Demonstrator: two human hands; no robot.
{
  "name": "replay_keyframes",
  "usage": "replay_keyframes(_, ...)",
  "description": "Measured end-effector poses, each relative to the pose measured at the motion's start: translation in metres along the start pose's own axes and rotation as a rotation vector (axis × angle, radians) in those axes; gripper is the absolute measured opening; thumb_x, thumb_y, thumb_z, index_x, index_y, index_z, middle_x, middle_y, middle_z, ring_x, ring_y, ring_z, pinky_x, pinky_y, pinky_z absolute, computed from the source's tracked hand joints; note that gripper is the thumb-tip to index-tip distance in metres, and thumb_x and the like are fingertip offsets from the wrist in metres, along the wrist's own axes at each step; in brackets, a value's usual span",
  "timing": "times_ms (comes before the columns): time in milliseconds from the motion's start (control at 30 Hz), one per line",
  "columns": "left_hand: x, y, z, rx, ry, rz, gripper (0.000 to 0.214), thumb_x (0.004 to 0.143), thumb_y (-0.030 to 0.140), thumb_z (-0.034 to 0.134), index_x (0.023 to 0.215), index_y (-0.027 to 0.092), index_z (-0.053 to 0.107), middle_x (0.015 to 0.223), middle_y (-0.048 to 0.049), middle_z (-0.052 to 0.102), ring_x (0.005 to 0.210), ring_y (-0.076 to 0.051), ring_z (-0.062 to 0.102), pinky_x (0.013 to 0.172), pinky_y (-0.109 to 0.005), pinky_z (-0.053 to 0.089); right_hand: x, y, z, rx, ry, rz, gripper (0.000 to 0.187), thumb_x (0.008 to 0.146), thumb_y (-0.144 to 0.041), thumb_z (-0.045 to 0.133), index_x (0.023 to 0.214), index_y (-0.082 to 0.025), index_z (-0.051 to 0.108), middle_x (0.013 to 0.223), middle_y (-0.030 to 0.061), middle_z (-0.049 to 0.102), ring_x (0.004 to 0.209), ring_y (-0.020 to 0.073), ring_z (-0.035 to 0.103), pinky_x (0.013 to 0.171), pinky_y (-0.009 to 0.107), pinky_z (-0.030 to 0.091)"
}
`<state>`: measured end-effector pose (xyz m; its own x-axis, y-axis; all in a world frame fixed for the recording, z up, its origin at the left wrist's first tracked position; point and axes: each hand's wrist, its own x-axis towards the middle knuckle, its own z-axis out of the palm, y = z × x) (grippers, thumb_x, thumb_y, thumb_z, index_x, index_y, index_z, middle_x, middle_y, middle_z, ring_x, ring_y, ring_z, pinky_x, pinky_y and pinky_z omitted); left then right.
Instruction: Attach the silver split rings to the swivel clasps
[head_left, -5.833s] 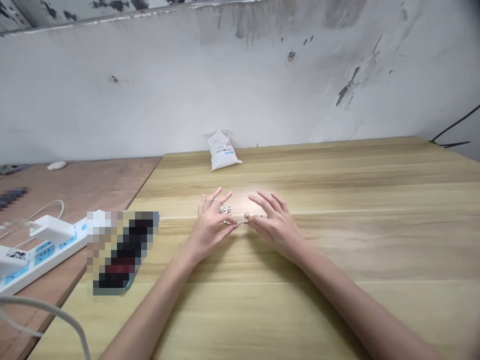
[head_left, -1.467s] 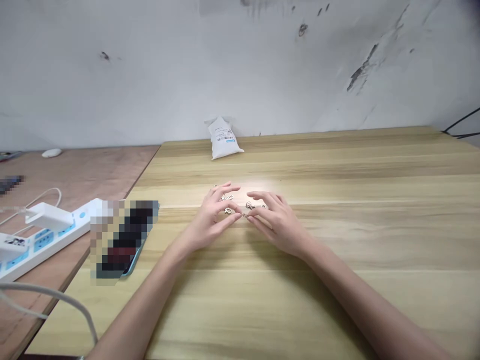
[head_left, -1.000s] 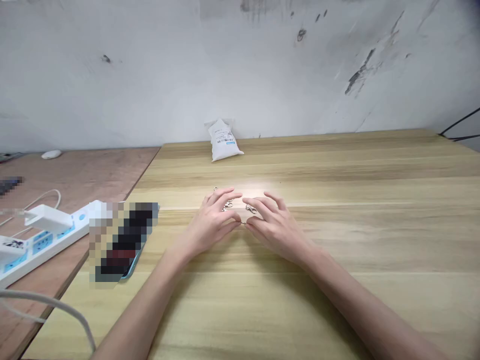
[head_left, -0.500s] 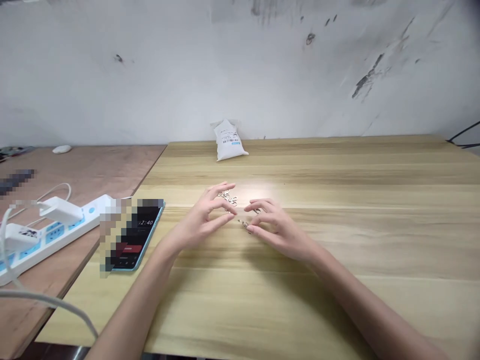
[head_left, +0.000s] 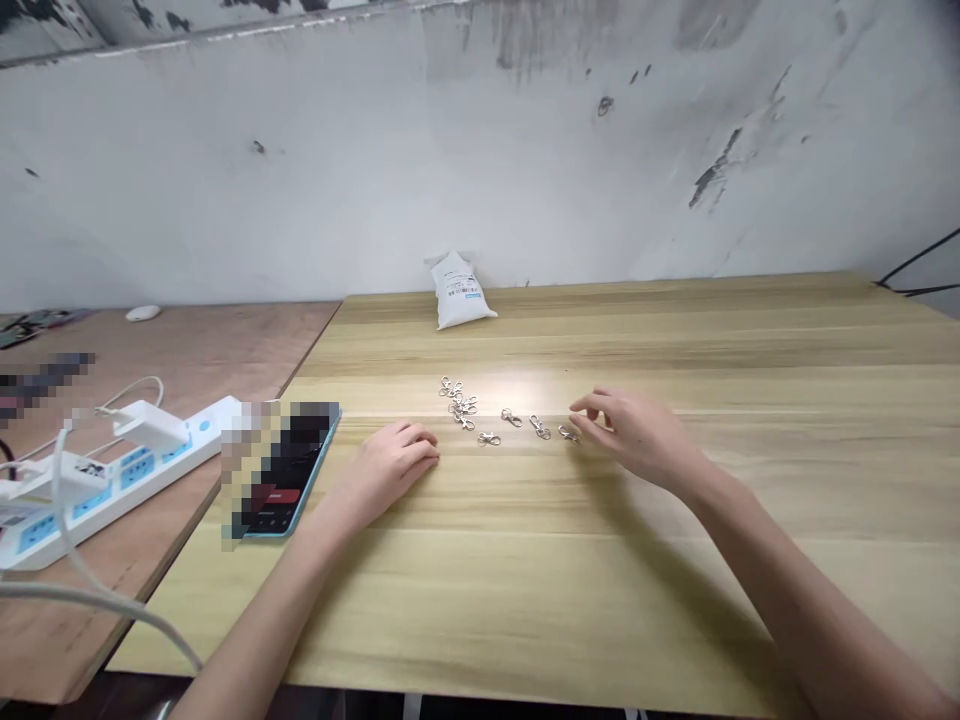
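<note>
Several silver swivel clasps lie on the light wood table. A loose cluster of clasps (head_left: 461, 405) sits left of centre. Right of it, separate single pieces are spread in a rough row: one clasp (head_left: 489, 439) in front, another clasp (head_left: 511, 418), a tilted clasp (head_left: 539, 427), and the rightmost clasp (head_left: 568, 434). My right hand (head_left: 626, 430) is beside that rightmost one, thumb and fingers slightly apart, with nothing seen in them. My left hand (head_left: 394, 465) rests on the table left of the clasps, fingers loosely bent and apparently holding nothing.
A white labelled packet (head_left: 461, 292) stands near the wall. A phone (head_left: 296, 475) lies left of my left arm. Beyond it, a white power strip (head_left: 135, 470) with plugs and cables is on the brown table (head_left: 247, 340). Dark cables (head_left: 919, 260) show at far right.
My hands have moved apart, the right one going rightwards and the left one lower and to the left. Single clasps are now uncovered in a row. The view has shifted slightly.
</note>
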<state>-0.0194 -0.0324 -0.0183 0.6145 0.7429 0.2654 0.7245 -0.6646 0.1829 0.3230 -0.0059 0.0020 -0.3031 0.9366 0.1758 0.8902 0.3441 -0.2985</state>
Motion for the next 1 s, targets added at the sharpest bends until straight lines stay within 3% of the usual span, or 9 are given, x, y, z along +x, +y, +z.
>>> replay_keyframes(100, 0.001, -0.001, 0.000, -0.059, 0.017, -0.016, 0.019, 0.098, 0.021, 0.048, 0.090, 0.019, 0.066, 0.100, -0.0059, 0.069, 0.091, -0.019, 0.062, 0.078, -0.033, 0.050, -0.014, 0.010, -0.002, -0.062, -0.109, -0.006, 0.026, 0.096, -0.033, 0.048, 0.098, -0.023, 0.072, 0.092, 0.0037, 0.069, 0.067, 0.0155, 0.061, 0.054, 0.026, 0.035)
replay_keyframes(233, 0.006, 0.005, -0.003, -0.176, 0.024, -0.034, 0.014, 0.095, 0.023, 0.054, 0.090, 0.019, 0.066, 0.094, -0.0047, 0.070, 0.088, -0.018, 0.063, 0.080, -0.033, 0.050, -0.019, -0.003, 0.008, -0.289, -0.064, -0.153, 0.023, 0.096, -0.025, 0.051, 0.084, -0.019, 0.070, 0.087, 0.0045, 0.066, 0.072, 0.0171, 0.061, 0.059, 0.027, 0.033)
replay_keyframes(400, 0.027, 0.019, -0.002, -0.303, 0.072, -0.061, 0.010, 0.090, 0.022, 0.061, 0.085, 0.020, 0.069, 0.089, -0.0038, 0.071, 0.086, -0.018, 0.064, 0.078, -0.032, 0.050, -0.011, -0.025, 0.010, -0.509, -0.092, -0.334, 0.026, 0.077, 0.007, 0.056, 0.066, -0.015, 0.062, 0.071, 0.0040, 0.064, 0.067, 0.0161, 0.057, 0.060, 0.029, 0.028)
replay_keyframes(533, 0.045, 0.031, 0.003, -0.439, 0.105, -0.133, 0.011, 0.090, 0.025, 0.062, 0.085, 0.021, 0.072, 0.085, -0.0034, 0.072, 0.083, -0.018, 0.065, 0.079, -0.033, 0.050, -0.001, -0.031, 0.009, -0.548, -0.117, -0.421, 0.027, 0.073, 0.009, 0.056, 0.064, -0.015, 0.062, 0.066, 0.0065, 0.066, 0.066, 0.0184, 0.058, 0.058, 0.029, 0.028)
replay_keyframes(667, 0.058, 0.043, 0.010, -0.603, 0.138, -0.252, 0.009, 0.084, 0.025, 0.067, 0.080, 0.019, 0.072, 0.082, -0.0035, 0.074, 0.081, -0.019, 0.067, 0.080, -0.035, 0.052, 0.010, -0.023, 0.009, -0.451, -0.180, -0.353, 0.022, 0.074, 0.002, 0.054, 0.064, -0.016, 0.063, 0.063, 0.0090, 0.067, 0.061, 0.0200, 0.058, 0.056, 0.030, 0.028)
replay_keyframes(800, 0.063, 0.044, 0.021, -0.676, 0.163, -0.309, 0.015, 0.083, 0.027, 0.068, 0.093, 0.019, 0.073, 0.088, -0.0052, 0.075, 0.081, -0.018, 0.070, 0.075, -0.032, 0.057, 0.011, -0.014, 0.008, -0.322, -0.228, -0.204, 0.018, 0.071, -0.004, 0.052, 0.068, -0.018, 0.062, 0.061, 0.0060, 0.065, 0.054, 0.0185, 0.054, 0.050, 0.029, 0.022)
replay_keyframes(1000, 0.058, 0.035, 0.030, -0.677, 0.160, -0.367, 0.013, 0.082, 0.026, 0.070, 0.089, 0.019, 0.078, 0.087, -0.0072, 0.075, 0.081, -0.019, 0.068, 0.076, -0.033, 0.056, 0.002, -0.024, 0.009, 0.257, -0.187, -0.141, 0.010, 0.078, -0.015, 0.052, 0.076, -0.022, 0.059, 0.059, -0.0028, 0.061, 0.053, 0.0135, 0.051, 0.052, 0.025, 0.033)
